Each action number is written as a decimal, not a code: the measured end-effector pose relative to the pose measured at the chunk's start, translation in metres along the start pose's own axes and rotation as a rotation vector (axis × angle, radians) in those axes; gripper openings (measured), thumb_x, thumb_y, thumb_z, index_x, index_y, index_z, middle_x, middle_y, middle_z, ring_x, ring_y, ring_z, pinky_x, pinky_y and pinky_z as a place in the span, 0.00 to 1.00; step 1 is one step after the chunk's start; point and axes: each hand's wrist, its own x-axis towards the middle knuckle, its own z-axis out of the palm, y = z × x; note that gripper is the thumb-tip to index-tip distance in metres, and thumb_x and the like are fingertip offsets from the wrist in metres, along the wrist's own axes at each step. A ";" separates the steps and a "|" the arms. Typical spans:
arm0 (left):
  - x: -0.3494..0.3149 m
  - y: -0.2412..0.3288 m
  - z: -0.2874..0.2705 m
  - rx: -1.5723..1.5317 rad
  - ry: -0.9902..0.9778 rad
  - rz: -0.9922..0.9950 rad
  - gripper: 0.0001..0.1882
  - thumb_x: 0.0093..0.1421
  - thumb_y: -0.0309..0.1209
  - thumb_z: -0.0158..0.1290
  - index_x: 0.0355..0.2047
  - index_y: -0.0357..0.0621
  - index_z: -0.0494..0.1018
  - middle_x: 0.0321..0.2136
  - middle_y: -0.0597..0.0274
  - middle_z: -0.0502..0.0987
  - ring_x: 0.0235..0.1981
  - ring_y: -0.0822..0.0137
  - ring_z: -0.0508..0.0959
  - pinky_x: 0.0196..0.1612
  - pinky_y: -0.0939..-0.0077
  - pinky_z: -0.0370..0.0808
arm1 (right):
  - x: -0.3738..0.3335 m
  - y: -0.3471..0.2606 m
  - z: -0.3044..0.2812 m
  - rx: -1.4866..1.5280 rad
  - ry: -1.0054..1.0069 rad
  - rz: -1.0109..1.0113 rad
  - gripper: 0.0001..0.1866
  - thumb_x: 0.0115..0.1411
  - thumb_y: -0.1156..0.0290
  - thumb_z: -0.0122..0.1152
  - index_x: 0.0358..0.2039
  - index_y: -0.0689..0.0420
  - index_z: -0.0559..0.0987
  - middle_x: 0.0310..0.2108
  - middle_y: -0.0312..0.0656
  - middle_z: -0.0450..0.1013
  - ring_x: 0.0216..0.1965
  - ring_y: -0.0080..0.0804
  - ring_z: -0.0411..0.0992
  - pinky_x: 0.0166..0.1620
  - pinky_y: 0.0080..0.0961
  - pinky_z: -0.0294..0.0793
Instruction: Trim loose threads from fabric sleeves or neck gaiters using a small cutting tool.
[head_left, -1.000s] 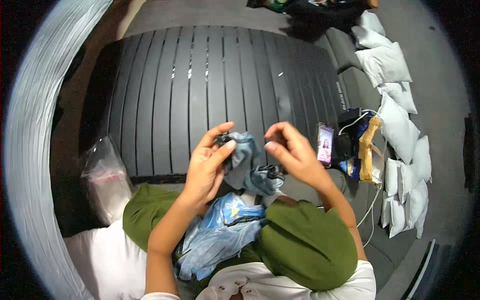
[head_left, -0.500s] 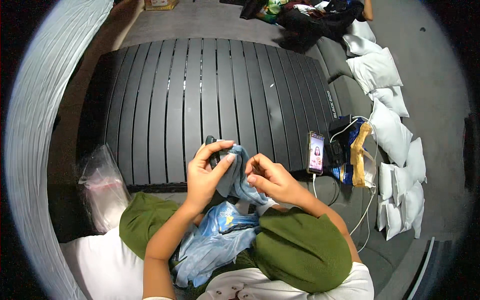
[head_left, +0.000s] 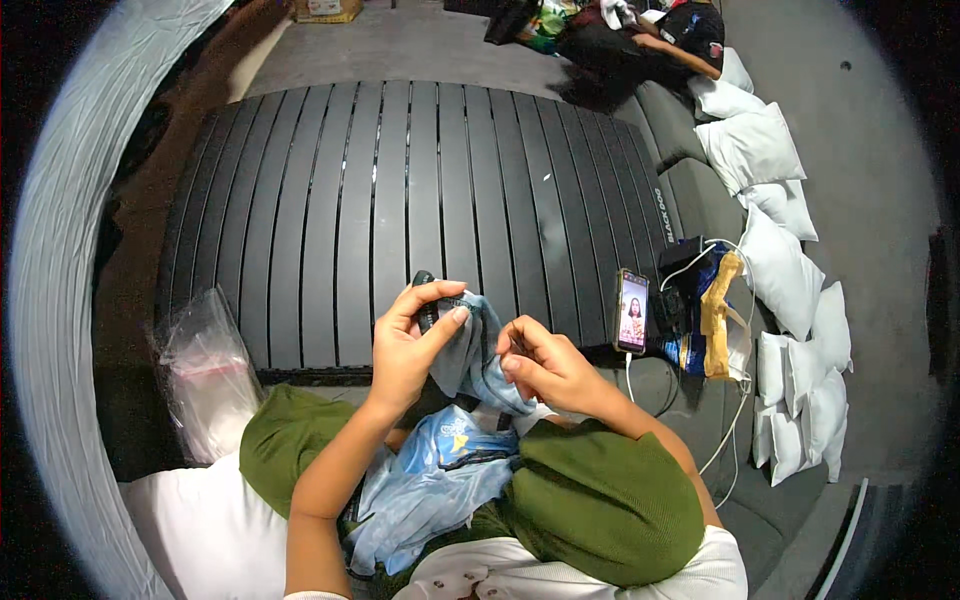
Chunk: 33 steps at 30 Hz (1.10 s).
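A light blue garment (head_left: 425,505) with a printed patch lies bunched across my lap. One part of it, a blue-grey piece with a dark band along its edge, rises in front of me. My left hand (head_left: 402,352) pinches that raised part by its dark edge, between thumb and fingers. Beside the cloth's right side, my right hand (head_left: 550,368) is closed, thumb and fingertips together. Whatever sits between those fingertips, if anything, is too small to make out.
Beyond my hands stands a dark slatted table (head_left: 390,200). To the right are a cabled phone (head_left: 631,312), a blue-and-yellow bag (head_left: 722,315) and several white pillows (head_left: 785,250). A clear plastic bag (head_left: 210,380) lies left. Another person (head_left: 685,45) sits at the far right.
My right hand has shifted slightly right, its fingers still together. The left hand keeps its pinch on the garment. At the far right, the other person's arm has come further into view.
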 end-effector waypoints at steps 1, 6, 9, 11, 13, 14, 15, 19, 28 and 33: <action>0.000 0.001 0.001 -0.023 -0.014 -0.014 0.12 0.50 0.21 0.55 0.37 0.37 0.72 0.33 0.66 0.70 0.34 0.78 0.70 0.38 0.86 0.66 | 0.000 0.000 0.000 -0.001 0.001 0.000 0.12 0.60 0.64 0.47 0.37 0.60 0.63 0.21 0.32 0.64 0.15 0.13 0.60 0.17 0.10 0.57; 0.000 0.004 0.000 -0.052 -0.030 -0.045 0.12 0.50 0.20 0.54 0.37 0.37 0.73 0.32 0.66 0.69 0.34 0.78 0.69 0.39 0.86 0.64 | 0.000 -0.001 0.000 0.019 0.018 0.021 0.12 0.60 0.64 0.48 0.37 0.59 0.63 0.21 0.32 0.64 0.15 0.13 0.60 0.18 0.10 0.58; 0.001 0.005 -0.001 -0.038 -0.032 -0.062 0.12 0.50 0.20 0.54 0.37 0.37 0.73 0.32 0.66 0.69 0.34 0.78 0.69 0.39 0.87 0.65 | 0.000 0.000 0.000 0.032 0.027 0.020 0.12 0.60 0.65 0.48 0.37 0.59 0.63 0.21 0.32 0.64 0.15 0.13 0.60 0.18 0.10 0.58; 0.001 0.004 -0.001 -0.060 -0.037 -0.073 0.12 0.50 0.20 0.54 0.37 0.37 0.73 0.31 0.66 0.69 0.34 0.78 0.69 0.39 0.87 0.64 | 0.000 0.002 0.000 0.035 0.027 0.016 0.11 0.60 0.65 0.48 0.37 0.59 0.63 0.21 0.32 0.64 0.15 0.13 0.60 0.18 0.10 0.58; 0.001 0.004 -0.002 -0.056 -0.033 -0.070 0.12 0.50 0.20 0.54 0.37 0.37 0.73 0.31 0.66 0.69 0.34 0.78 0.69 0.39 0.86 0.65 | 0.000 0.001 -0.001 0.038 0.026 0.013 0.11 0.60 0.65 0.48 0.37 0.59 0.63 0.21 0.32 0.64 0.15 0.13 0.60 0.18 0.10 0.58; 0.001 0.003 -0.002 -0.053 -0.033 -0.068 0.12 0.50 0.20 0.54 0.37 0.37 0.73 0.31 0.66 0.69 0.34 0.77 0.69 0.39 0.86 0.65 | 0.000 0.000 -0.001 0.032 0.026 0.020 0.11 0.60 0.65 0.48 0.37 0.59 0.63 0.21 0.32 0.64 0.15 0.13 0.60 0.18 0.10 0.58; 0.002 0.003 -0.003 -0.053 -0.032 -0.068 0.12 0.50 0.20 0.54 0.37 0.37 0.73 0.31 0.66 0.69 0.34 0.77 0.69 0.39 0.86 0.65 | 0.000 -0.001 -0.001 0.026 0.025 0.028 0.11 0.60 0.65 0.48 0.37 0.59 0.63 0.21 0.32 0.64 0.16 0.13 0.60 0.18 0.10 0.58; 0.002 0.003 -0.003 -0.041 -0.043 -0.040 0.12 0.50 0.20 0.54 0.37 0.37 0.73 0.32 0.65 0.69 0.35 0.76 0.69 0.40 0.85 0.65 | -0.001 0.003 -0.002 0.016 0.027 -0.001 0.11 0.60 0.66 0.48 0.37 0.59 0.63 0.22 0.33 0.64 0.15 0.13 0.60 0.18 0.10 0.58; 0.002 0.010 -0.002 -0.069 -0.043 -0.111 0.12 0.50 0.20 0.54 0.37 0.35 0.72 0.34 0.64 0.70 0.37 0.75 0.70 0.43 0.83 0.66 | 0.001 0.007 -0.007 -0.090 0.205 -0.062 0.15 0.61 0.61 0.45 0.40 0.60 0.65 0.19 0.29 0.61 0.16 0.11 0.54 0.19 0.10 0.53; 0.002 0.008 -0.003 -0.135 -0.078 -0.112 0.15 0.50 0.19 0.54 0.40 0.35 0.71 0.37 0.63 0.71 0.38 0.76 0.70 0.43 0.83 0.67 | 0.006 0.003 -0.002 -0.423 0.357 -0.205 0.16 0.55 0.65 0.56 0.37 0.61 0.66 0.22 0.37 0.67 0.22 0.20 0.65 0.26 0.16 0.65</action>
